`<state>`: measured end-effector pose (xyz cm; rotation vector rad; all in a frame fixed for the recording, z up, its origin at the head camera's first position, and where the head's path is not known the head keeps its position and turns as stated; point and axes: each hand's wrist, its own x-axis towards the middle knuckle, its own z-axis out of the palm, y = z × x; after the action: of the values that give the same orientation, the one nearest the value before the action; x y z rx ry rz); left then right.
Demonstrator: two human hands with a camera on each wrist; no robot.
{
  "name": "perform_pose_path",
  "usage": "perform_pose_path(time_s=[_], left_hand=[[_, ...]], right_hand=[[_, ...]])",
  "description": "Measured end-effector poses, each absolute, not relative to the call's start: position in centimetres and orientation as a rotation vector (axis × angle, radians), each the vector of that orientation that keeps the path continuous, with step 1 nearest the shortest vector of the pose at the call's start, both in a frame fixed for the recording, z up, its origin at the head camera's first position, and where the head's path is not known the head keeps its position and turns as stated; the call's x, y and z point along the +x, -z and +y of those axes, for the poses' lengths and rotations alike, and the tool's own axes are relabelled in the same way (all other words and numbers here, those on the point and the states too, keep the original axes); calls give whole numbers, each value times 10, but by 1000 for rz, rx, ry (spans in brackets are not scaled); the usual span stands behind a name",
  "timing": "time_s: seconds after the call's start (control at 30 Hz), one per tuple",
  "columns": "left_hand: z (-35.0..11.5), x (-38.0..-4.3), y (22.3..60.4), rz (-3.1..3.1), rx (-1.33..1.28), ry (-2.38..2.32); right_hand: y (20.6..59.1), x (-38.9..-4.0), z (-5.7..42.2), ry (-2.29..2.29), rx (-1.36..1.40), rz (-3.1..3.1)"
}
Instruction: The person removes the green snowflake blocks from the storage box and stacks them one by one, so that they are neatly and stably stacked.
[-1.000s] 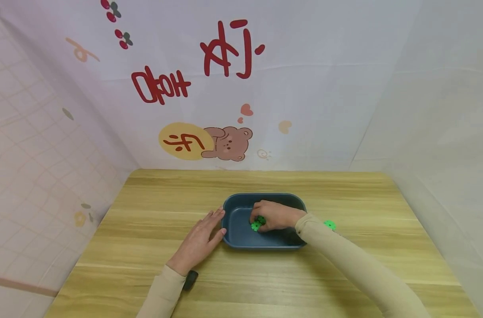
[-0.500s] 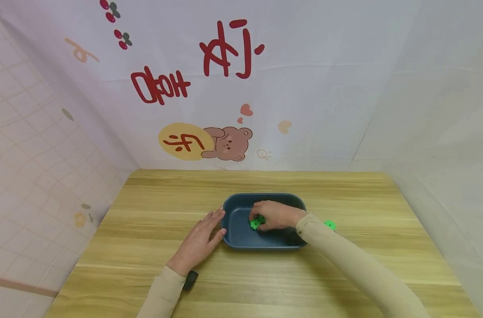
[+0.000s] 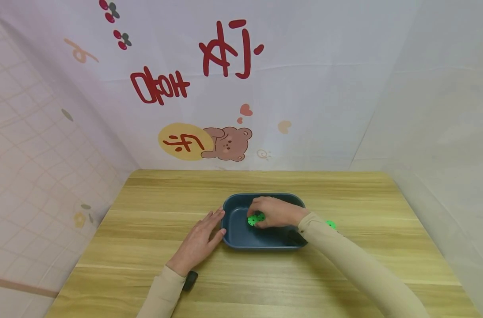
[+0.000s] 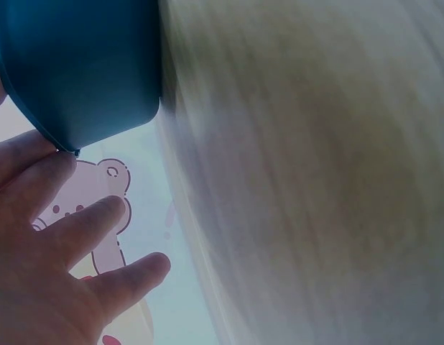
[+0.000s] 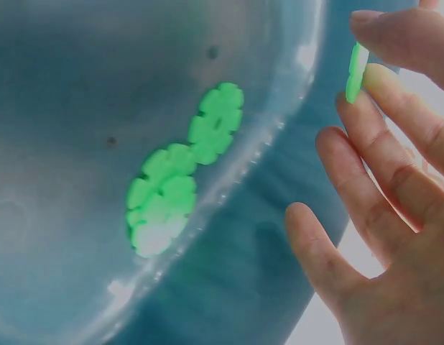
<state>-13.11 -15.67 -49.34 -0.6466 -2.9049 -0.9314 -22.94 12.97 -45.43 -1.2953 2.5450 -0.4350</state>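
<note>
A dark blue plastic basin [image 3: 241, 238] stands on the wooden table. Inside it, my right hand [image 3: 276, 213] pinches a green flower-shaped plastic disc [image 5: 356, 73] between thumb and index finger, the other fingers spread. Below that hand, in the right wrist view, more notched green discs [image 5: 216, 122] lie on the basin floor, some overlapping. The left hand [image 3: 198, 242] touches the basin's left rim with straight, spread fingers; in the left wrist view its fingertips [image 4: 60, 162] meet the rim. In the head view, the right hand partly hides the green pieces [image 3: 252, 220].
Another green disc [image 3: 330, 224] lies on the wooden table [image 3: 364, 194] right of the basin, partly behind the right sleeve [image 3: 345, 251]. A dark object [image 3: 190, 281] shows beside the left wrist. A printed white cloth [image 3: 313, 97] hangs behind the table.
The right hand has risen slightly away from the basin floor, and a green disc at its fingertips has shifted up and left. The left hand stays at the rim.
</note>
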Motion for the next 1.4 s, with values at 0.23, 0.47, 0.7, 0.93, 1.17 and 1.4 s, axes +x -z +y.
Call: perform_pose_path(time_s=[0.23, 0.47, 0.7, 0.93, 1.17, 1.4], left_hand=[[-157, -131, 493, -2898, -658, 929], [-157, -131, 492, -2895, -664, 923], [-157, -132, 492, -2904, -660, 926], [-157, -133, 493, -2898, -671, 915], [-158, -133, 493, -2894, -677, 920], [-158, -133, 492, -2888, -679, 936]], right_hand=[[440, -225, 130, 470, -1288, 2555], [431, -223, 131, 516, -1290, 2563], [427, -222, 135, 573, -1293, 2565], [422, -218, 138, 604, -1268, 2581], [419, -214, 142, 660, -1298, 2584], [415, -207, 149, 695, -1302, 2613]])
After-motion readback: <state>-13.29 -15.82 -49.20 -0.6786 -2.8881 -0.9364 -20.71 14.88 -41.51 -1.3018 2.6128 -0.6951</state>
